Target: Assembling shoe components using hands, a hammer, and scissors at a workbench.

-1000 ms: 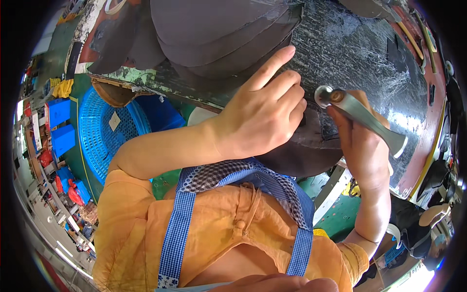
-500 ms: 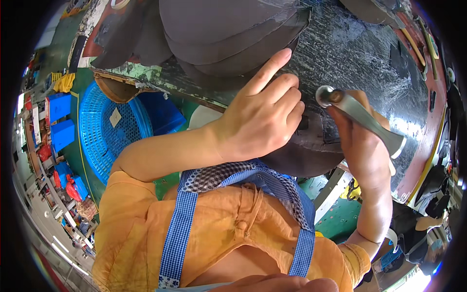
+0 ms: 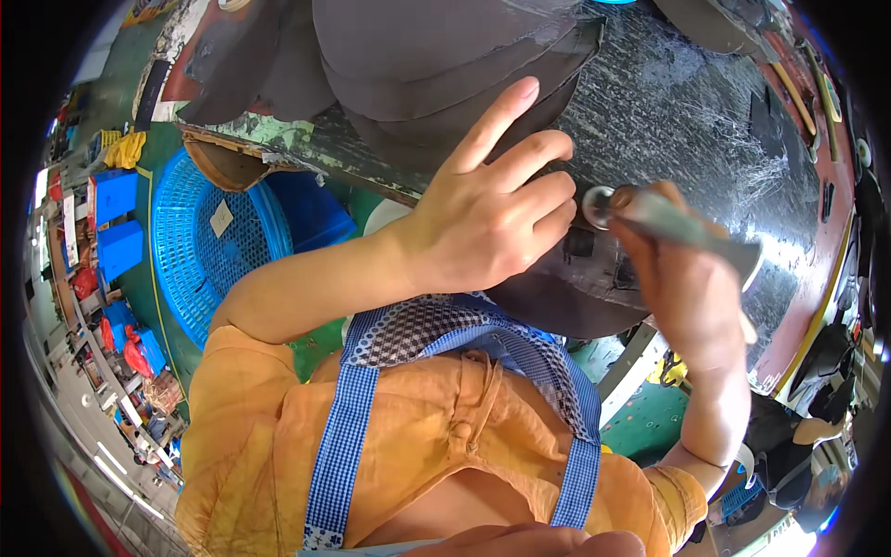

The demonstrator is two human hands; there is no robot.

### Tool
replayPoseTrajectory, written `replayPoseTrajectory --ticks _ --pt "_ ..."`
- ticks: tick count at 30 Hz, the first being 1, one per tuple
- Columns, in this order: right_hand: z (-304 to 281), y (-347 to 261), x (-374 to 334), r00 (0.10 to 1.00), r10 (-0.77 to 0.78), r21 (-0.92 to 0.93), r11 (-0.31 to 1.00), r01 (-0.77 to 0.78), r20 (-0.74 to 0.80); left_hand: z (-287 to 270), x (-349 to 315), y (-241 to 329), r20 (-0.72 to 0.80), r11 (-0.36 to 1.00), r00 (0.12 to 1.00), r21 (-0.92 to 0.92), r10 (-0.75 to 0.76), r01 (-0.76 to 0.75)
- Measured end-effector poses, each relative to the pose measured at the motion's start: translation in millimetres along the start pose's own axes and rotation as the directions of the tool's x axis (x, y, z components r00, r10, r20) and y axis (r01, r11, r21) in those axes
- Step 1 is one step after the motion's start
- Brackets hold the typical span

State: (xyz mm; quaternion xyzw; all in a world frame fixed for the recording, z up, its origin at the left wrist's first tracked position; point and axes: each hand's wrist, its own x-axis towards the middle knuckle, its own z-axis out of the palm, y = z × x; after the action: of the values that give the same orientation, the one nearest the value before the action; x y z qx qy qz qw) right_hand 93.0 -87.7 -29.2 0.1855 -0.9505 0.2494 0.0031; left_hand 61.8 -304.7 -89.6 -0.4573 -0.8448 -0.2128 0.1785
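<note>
My left hand (image 3: 487, 209) lies flat with fingers spread on dark grey sheet material (image 3: 436, 56) stacked on a scratched black worktable (image 3: 687, 111). My right hand (image 3: 677, 278) grips a metal tool (image 3: 682, 227) with a ring-shaped end, held just to the right of my left fingertips above a dark rounded piece (image 3: 575, 297) at the table's near edge. The tool's tip is partly hidden by my fingers.
A blue plastic mesh basket (image 3: 200, 246) and a blue bin (image 3: 311, 209) stand on the green floor at left. Blue crates (image 3: 116, 200) and shelves line the far left. Another person's dark-clothed figure (image 3: 817, 436) sits at lower right. Thin sticks (image 3: 807, 84) lie at the table's right.
My right hand with the tool has shifted slightly left, closer to my left fingertips. My left hand stays pressed on the material.
</note>
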Motion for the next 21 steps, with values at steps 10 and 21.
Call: replayPoseTrajectory --ticks 10,21 --pt "-3.6 5.8 -3.3 0.998 0.045 -0.030 0.998 -0.046 -0.034 7.8 7.4 -9.0 -0.023 0.997 0.999 -0.054 0.045 -0.046" --pt "3.4 -4.7 0.1 0.997 0.074 0.093 0.993 -0.075 0.015 -1.9 1.2 0.1 0.033 0.997 0.997 -0.038 -0.072 0.073"
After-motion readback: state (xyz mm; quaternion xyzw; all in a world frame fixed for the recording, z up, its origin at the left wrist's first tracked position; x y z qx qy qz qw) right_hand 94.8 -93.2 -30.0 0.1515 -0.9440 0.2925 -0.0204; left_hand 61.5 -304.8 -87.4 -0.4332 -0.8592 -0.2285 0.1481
